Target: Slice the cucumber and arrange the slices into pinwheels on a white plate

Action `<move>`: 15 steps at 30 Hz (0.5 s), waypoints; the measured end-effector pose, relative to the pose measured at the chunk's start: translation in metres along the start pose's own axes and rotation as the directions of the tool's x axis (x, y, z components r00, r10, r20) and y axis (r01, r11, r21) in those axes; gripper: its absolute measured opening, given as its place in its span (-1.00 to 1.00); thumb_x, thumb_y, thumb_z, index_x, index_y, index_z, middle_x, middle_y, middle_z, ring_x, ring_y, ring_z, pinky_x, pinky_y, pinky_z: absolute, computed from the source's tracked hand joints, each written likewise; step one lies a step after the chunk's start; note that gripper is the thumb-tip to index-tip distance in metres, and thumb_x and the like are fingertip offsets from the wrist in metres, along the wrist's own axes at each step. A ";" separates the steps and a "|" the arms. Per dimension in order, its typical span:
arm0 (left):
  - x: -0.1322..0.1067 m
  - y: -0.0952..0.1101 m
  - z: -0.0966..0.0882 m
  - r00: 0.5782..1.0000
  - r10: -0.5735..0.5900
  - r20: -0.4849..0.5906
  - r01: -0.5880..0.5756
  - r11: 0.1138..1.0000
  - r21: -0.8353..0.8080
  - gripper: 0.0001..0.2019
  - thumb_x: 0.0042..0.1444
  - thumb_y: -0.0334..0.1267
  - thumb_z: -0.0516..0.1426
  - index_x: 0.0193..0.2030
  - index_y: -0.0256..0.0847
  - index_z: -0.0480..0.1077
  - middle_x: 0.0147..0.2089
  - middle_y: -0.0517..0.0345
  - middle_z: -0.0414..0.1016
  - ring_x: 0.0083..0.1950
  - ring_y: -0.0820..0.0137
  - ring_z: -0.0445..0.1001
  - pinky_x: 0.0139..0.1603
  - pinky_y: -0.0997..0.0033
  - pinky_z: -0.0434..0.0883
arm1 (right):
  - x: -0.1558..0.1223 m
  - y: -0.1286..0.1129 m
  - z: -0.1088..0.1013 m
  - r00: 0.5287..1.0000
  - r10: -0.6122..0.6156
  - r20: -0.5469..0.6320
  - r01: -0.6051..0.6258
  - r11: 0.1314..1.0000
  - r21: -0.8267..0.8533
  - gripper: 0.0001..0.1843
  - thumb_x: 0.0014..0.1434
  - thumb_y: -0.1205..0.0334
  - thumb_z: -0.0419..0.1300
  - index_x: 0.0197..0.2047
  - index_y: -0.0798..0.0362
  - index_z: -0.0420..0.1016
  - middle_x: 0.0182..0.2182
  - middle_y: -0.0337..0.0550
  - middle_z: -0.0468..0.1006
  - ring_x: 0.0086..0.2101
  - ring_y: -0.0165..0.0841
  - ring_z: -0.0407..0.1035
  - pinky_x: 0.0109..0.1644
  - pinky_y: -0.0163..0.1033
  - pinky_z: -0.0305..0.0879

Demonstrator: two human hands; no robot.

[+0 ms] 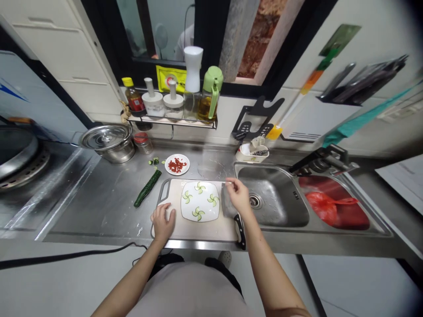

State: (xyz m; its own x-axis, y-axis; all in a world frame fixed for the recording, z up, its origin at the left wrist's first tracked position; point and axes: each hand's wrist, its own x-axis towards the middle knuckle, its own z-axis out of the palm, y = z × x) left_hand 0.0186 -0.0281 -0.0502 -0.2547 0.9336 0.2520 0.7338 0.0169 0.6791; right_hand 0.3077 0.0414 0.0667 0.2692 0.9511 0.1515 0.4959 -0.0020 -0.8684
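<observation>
A white plate [200, 227] with a dark rim lies on a pale cutting board [176, 232]. Thin cucumber slices [213, 200] form several pinwheel shapes on the plate. At the board's left edge rests my left hand [163, 222], its fingers apart and nothing in them. My right hand [238, 196] is over the board's right side, above a cleaver [228, 207] with a black handle. Its fingers are curled together; whatever they hold, if anything, is too small to make out. A cut cucumber [147, 189] lies on the counter left of the board.
Behind the board are a small white dish [168, 171] of chopped red pieces and some cucumber scraps [153, 161]. A lidded steel pot [115, 147] stands at the back left. The sink [277, 193] is to the right; a seasoning rack [172, 121] hangs below the window.
</observation>
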 end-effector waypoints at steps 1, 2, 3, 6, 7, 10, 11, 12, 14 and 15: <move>0.000 0.000 0.000 1.000 0.001 0.010 -0.001 1.000 0.006 -0.69 0.16 -0.10 0.07 -0.02 -0.18 0.41 -0.06 -0.03 0.47 0.03 0.17 0.39 0.12 0.09 0.19 | 0.011 -0.005 0.012 0.998 -0.038 0.043 0.039 0.999 -0.028 -0.63 0.10 0.03 0.10 -0.17 0.11 0.53 -0.58 -0.33 0.30 -0.54 -0.45 0.16 -0.40 -0.34 0.12; 0.000 0.000 0.001 1.000 -0.006 0.015 0.006 1.000 0.012 -0.68 0.17 -0.09 0.06 -0.01 -0.17 0.40 -0.04 -0.03 0.47 0.04 0.17 0.39 0.13 0.07 0.17 | 0.022 -0.009 0.024 0.993 -0.073 0.090 0.078 0.995 -0.056 -0.65 0.11 0.04 0.09 -0.20 0.10 0.53 -0.57 -0.31 0.32 -0.52 -0.44 0.19 -0.39 -0.35 0.13; 0.000 0.000 0.001 1.000 -0.012 0.017 0.012 1.000 0.016 -0.67 0.17 -0.08 0.06 0.00 -0.16 0.39 -0.02 -0.03 0.46 0.05 0.16 0.38 0.13 0.06 0.16 | 0.033 -0.013 0.038 0.986 -0.095 0.139 0.108 0.990 -0.091 -0.68 0.12 0.06 0.09 -0.21 0.09 0.53 -0.57 -0.30 0.35 -0.51 -0.43 0.21 -0.37 -0.35 0.13; 0.000 0.000 0.002 1.000 -0.022 0.020 0.021 0.999 0.029 -0.65 0.17 -0.05 0.06 0.02 -0.15 0.38 0.00 -0.04 0.46 0.07 0.14 0.37 0.14 0.03 0.13 | 0.067 -0.021 0.080 0.953 -0.085 0.292 0.163 0.953 -0.255 -0.75 0.14 0.18 0.09 -0.23 0.06 0.55 -0.53 -0.25 0.45 -0.47 -0.42 0.29 -0.34 -0.36 0.12; 0.000 0.000 0.003 0.999 -0.027 0.024 0.026 0.999 0.036 -0.64 0.17 -0.04 0.06 0.03 -0.14 0.38 0.01 -0.04 0.46 0.08 0.13 0.37 0.14 0.02 0.12 | 0.078 -0.022 0.093 0.937 -0.065 0.344 0.183 0.928 -0.324 -0.77 0.14 0.21 0.09 -0.22 0.05 0.55 -0.50 -0.23 0.50 -0.44 -0.41 0.31 -0.32 -0.37 0.12; 0.000 -0.001 0.004 0.999 -0.029 0.037 0.027 0.998 0.050 -0.64 0.16 -0.03 0.06 0.03 -0.13 0.38 0.02 -0.03 0.45 0.09 0.12 0.36 0.13 0.00 0.11 | 0.106 -0.025 0.130 0.883 -0.003 0.470 0.267 0.826 -0.496 -0.76 0.19 0.26 0.07 -0.17 0.02 0.56 -0.31 -0.12 0.59 -0.32 -0.37 0.39 -0.28 -0.36 0.14; 0.000 -0.001 0.005 0.999 -0.029 0.041 0.026 0.998 0.053 -0.64 0.16 -0.02 0.06 0.03 -0.12 0.38 0.02 -0.03 0.45 0.09 0.12 0.36 0.12 0.01 0.11 | 0.114 -0.025 0.141 0.863 0.011 0.505 0.303 0.789 -0.535 -0.74 0.22 0.26 0.05 -0.15 0.02 0.55 -0.25 -0.09 0.60 -0.27 -0.35 0.40 -0.25 -0.36 0.15; 0.000 -0.002 0.006 0.999 -0.027 0.044 0.025 0.998 0.055 -0.63 0.16 -0.02 0.06 0.03 -0.12 0.38 0.02 -0.04 0.45 0.09 0.12 0.36 0.11 0.01 0.12 | 0.120 -0.026 0.150 0.855 0.014 0.519 0.317 0.778 -0.543 -0.73 0.23 0.27 0.04 -0.14 0.01 0.56 -0.20 -0.07 0.60 -0.23 -0.34 0.41 -0.24 -0.35 0.16; 0.000 -0.003 0.006 0.998 -0.025 0.049 0.022 0.998 0.055 -0.63 0.16 -0.01 0.06 0.03 -0.12 0.38 0.02 -0.04 0.45 0.08 0.12 0.36 0.10 0.03 0.13 | 0.131 -0.026 0.168 0.842 0.013 0.540 0.339 0.765 -0.547 -0.73 0.24 0.26 0.04 -0.14 0.00 0.56 -0.16 -0.07 0.60 -0.18 -0.32 0.42 -0.21 -0.35 0.17; 0.001 -0.002 0.006 0.998 -0.024 0.052 0.021 0.998 0.053 -0.63 0.16 -0.01 0.06 0.03 -0.12 0.38 0.02 -0.04 0.45 0.08 0.12 0.36 0.10 0.03 0.13 | 0.134 -0.025 0.176 0.837 0.012 0.548 0.347 0.761 -0.547 -0.72 0.25 0.26 0.04 -0.13 -0.01 0.57 -0.14 -0.07 0.59 -0.16 -0.32 0.41 -0.19 -0.35 0.17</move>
State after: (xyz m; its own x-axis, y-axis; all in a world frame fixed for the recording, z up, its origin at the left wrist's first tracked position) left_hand 0.0205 -0.0255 -0.0560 -0.2394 0.9502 0.1995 0.7604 0.0557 0.6470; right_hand 0.1862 0.2235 0.0262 -0.2210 0.9649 -0.1422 0.9230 0.1598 -0.3501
